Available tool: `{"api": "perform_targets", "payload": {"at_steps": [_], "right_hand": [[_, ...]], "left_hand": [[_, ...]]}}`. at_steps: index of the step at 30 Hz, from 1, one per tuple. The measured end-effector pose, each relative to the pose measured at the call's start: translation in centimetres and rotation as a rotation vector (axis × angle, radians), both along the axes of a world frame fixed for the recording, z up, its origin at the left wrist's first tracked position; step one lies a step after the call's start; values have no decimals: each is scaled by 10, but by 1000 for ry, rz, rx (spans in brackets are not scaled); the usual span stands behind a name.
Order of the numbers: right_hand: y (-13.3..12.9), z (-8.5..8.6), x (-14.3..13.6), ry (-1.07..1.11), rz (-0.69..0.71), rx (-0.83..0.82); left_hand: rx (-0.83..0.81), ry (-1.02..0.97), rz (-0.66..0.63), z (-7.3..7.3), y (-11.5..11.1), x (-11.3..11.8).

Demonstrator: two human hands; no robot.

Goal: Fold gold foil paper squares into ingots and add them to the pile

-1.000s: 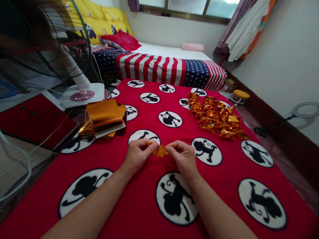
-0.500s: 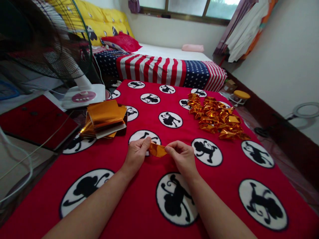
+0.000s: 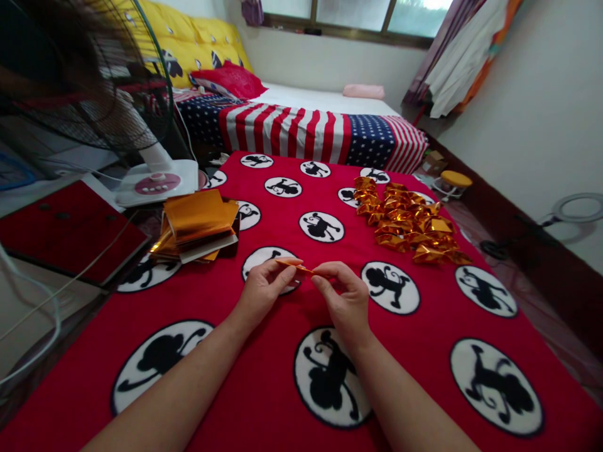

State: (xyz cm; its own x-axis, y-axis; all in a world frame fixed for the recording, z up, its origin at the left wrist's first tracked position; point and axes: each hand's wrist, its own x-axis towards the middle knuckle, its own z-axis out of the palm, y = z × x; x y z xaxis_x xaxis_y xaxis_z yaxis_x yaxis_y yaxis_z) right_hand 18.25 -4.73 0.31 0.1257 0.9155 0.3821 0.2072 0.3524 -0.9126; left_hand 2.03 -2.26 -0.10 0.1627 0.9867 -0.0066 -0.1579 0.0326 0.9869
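Observation:
A folded piece of gold foil paper [image 3: 301,269] is held above the red cloth [image 3: 254,389], seen nearly edge-on as a thin strip. My left hand [image 3: 266,285] pinches its left part between thumb and fingers. At the other end, the thumb and index finger of my right hand [image 3: 343,292] close on the tip. To the left lies a stack of gold paper sheets [image 3: 200,216]. Several folded gold foil ingots [image 3: 409,223] sit in rows on the right side of the cloth. The fingers hide part of the held paper.
An electric fan [image 3: 157,182] stands left, close behind the paper stack, with a dark red panel [image 3: 70,226] and white cables near it. Beyond the cloth is a bed with a striped, starred cover [image 3: 292,129]. A yellow stool [image 3: 456,179] stands at the right.
The gold paper has turned from showing its broad face to nearly edge-on. My left hand has rolled, its thumb now lower and further right. My right hand keeps its pinch in about the same place.

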Motion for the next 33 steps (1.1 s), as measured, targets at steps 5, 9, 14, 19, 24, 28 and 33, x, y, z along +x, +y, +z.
{"api": "perform_targets", "payload": {"at_steps": [5, 9, 14, 19, 24, 28, 33], "right_hand": [[0, 0, 0, -10, 25, 17], [0, -2, 0, -24, 43, 32], [0, -2, 0, -21, 67, 42], [0, -2, -1, -25, 89, 57], [1, -1, -2, -56, 77, 93], [0, -2, -3, -104, 56, 155], [1, -3, -2, -125, 47, 176]], "left_hand": [[57, -24, 0, 0, 0, 0], [78, -34, -14, -1, 0, -1], [124, 6, -47, -1, -1, -4], [170, 58, -55, 2, -1, -5], [124, 33, -81, -1, 0, -6], [99, 17, -37, -5, 2, -5], [117, 90, 12, -5, 3, 0]]}}
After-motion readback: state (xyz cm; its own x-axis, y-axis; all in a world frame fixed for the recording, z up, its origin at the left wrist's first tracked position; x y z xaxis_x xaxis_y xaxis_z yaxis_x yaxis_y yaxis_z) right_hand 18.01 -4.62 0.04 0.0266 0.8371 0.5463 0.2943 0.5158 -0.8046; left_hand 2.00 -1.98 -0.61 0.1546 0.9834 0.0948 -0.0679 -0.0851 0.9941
